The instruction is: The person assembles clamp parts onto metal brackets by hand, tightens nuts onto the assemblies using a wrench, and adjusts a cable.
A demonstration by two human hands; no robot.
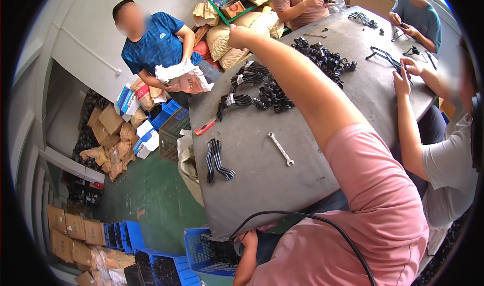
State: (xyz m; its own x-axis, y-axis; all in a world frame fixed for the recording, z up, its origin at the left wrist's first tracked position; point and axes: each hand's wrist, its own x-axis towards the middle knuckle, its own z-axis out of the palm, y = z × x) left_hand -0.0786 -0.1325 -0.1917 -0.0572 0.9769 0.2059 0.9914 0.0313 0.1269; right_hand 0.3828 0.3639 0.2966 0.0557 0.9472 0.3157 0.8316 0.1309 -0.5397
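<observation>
My right arm, in a pink sleeve, stretches across the grey table toward the far side. My right hand [239, 37] is raised above the far edge, before the stacked sacks; its fingers are too small and turned away to make out. Low down by the near table corner is my left hand [248, 238], beside a blue basket [194, 250] of black parts; its fingers are partly hidden. On the table lie a wrench [280, 149], a red box cutter [205, 126], bundles of bent black rods [237, 100], loose bent rods [218, 160] and a heap of black fittings [322, 59].
A black cable [302, 214] runs across my front. Beyond the table, a person in blue [156, 44] holds a white bag [184, 77]. Several co-workers handle black parts around the table. Cartons [75, 225], blue crates [169, 268] and sacks [218, 43] stand on the left and behind.
</observation>
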